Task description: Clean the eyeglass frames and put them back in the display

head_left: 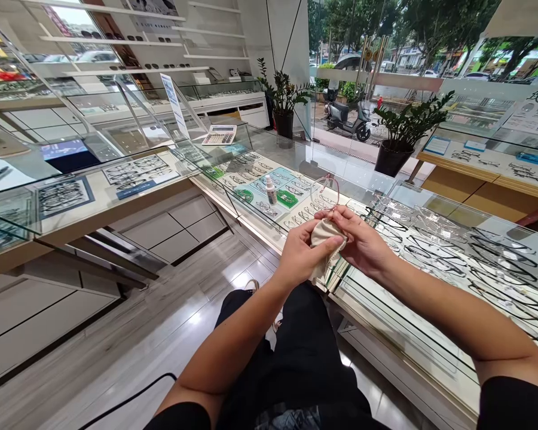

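Note:
My left hand (299, 252) is closed on a beige cleaning cloth (328, 234), its thumb lying across the front. My right hand (362, 237) meets it from the other side, fingers pinched at the cloth's top edge, where a pair of eyeglasses (339, 192) with a thin pinkish-red rim sticks up. The cloth and fingers hide the lower part of the glasses. Both hands are above the corner of a glass display counter. Left of them, a small white spray bottle (270, 190) stands upright on the glass.
Rows of eyeglass frames (434, 251) lie inside the counter on the right. A calculator (219, 135) rests on the glass farther back. Potted plants (394, 152) stand beyond the counter, near the window. A black cable (128, 399) crosses the floor at lower left.

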Demonstrator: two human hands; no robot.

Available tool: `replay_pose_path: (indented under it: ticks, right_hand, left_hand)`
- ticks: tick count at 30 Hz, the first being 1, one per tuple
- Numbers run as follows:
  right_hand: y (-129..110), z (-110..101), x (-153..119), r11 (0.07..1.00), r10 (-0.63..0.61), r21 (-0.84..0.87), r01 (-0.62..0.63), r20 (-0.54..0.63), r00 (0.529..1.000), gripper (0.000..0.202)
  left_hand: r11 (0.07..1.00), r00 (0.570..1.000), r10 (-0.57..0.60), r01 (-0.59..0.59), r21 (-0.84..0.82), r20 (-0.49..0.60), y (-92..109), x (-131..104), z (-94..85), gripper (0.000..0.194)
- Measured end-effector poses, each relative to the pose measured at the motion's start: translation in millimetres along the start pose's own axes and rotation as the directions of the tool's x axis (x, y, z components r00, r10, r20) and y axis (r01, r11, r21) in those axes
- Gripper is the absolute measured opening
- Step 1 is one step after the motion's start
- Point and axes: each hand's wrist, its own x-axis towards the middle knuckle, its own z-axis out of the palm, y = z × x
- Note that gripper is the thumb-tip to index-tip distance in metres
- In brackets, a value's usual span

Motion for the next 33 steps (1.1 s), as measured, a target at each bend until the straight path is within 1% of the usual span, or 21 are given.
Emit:
replay_pose_path:
  ticks: [3, 6, 9, 12, 13, 15, 17, 18, 19, 21, 23, 25, 27, 29, 33]
  right_hand:
    - [3.0, 1.9, -0.4, 0.999, -0.019, -0.028, 0.02, 0.013, 1.0, 0.036]
    - [4.0, 4.9, -2.6, 0.996, -0.064, -0.064, 0.066, 0.024, 0.998, 0.034]
    - [2.5, 6.4, -3.6, 0.991, -0.096, -0.095, 0.1, 0.04, 0.995, 0.032]
    - [-1.1, 4.3, -1.7, 0.988, -0.103, -0.106, 0.108, 0.053, 0.993, 0.03]
    - [-2.4, 2.9, -0.7, 0.989, -0.097, -0.106, 0.102, 0.052, 0.994, 0.029]
    - [-4.9, 0.2, 1.2, 0.991, -0.074, -0.106, 0.078, 0.038, 0.997, 0.028]
    - [-7.1, -1.9, 2.5, 0.992, -0.055, -0.114, 0.057, 0.021, 0.998, 0.028]
    - [-8.2, -2.5, 2.9, 0.991, -0.051, -0.121, 0.053, 0.017, 0.999, 0.028]
    - [-9.3, -2.9, 3.2, 0.99, -0.054, -0.128, 0.056, 0.017, 0.998, 0.028]
    - [-12.0, -3.3, 3.3, 0.986, -0.077, -0.143, 0.08, 0.022, 0.997, 0.027]
    - [-14.6, -3.6, 3.2, 0.978, -0.104, -0.179, 0.109, 0.032, 0.994, 0.025]
    - [-16.1, -4.1, 3.1, 0.967, -0.111, -0.225, 0.119, 0.048, 0.993, 0.024]
    - [-16.0, -4.7, 2.9, 0.959, -0.089, -0.265, 0.104, 0.069, 0.994, 0.024]
    - [-14.3, -5.2, 2.9, 0.953, -0.055, -0.292, 0.077, 0.085, 0.995, 0.025]
    - [-10.2, -5.5, 3.1, 0.947, -0.008, -0.317, 0.04, 0.102, 0.995, 0.026]
  left_hand:
    - [0.999, 0.997, 0.043, -0.043, -0.005, -0.065, -3.5, 1.2, 4.6, 0.047]
    - [0.997, 0.993, 0.059, -0.064, -0.039, -0.101, -8.1, 0.7, 7.4, 0.05]
    - [0.992, 0.995, 0.054, -0.063, -0.109, -0.088, -11.4, 0.1, 8.2, 0.05]
    - [0.993, 0.996, 0.058, -0.064, -0.102, -0.063, -10.4, 1.5, 4.9, 0.055]
    - [0.995, 0.998, 0.048, -0.051, -0.085, -0.042, -9.1, 2.3, 2.3, 0.058]
    - [0.998, 0.999, -0.004, 0.006, -0.056, 0.049, -5.8, 4.1, -5.8, 0.062]
    - [0.996, 0.984, -0.075, 0.08, -0.031, 0.16, -2.9, 5.3, -17.0, 0.063]
    - [0.993, 0.974, -0.109, 0.114, -0.017, 0.198, -1.9, 5.6, -23.2, 0.063]
    - [0.99, 0.968, -0.136, 0.14, -0.006, 0.211, -1.2, 5.8, -29.6, 0.063]
    - [0.985, 0.971, -0.169, 0.17, 0.006, 0.169, -0.3, 6.3, -41.4, 0.063]
    - [0.983, 0.98, -0.179, 0.181, -0.011, 0.091, 1.2, 7.5, -50.6, 0.062]
    - [0.985, 0.986, -0.167, 0.168, -0.048, 0.013, 4.7, 9.7, -56.6, 0.06]
    - [0.986, 0.988, -0.152, 0.149, -0.07, -0.034, 10.6, 12.3, -59.6, 0.061]
    - [0.986, 0.987, -0.151, 0.147, -0.073, -0.049, 17.6, 14.8, -60.7, 0.065]
    - [0.987, 0.988, -0.148, 0.145, -0.069, -0.036, 28.7, 18.7, -61.4, 0.07]
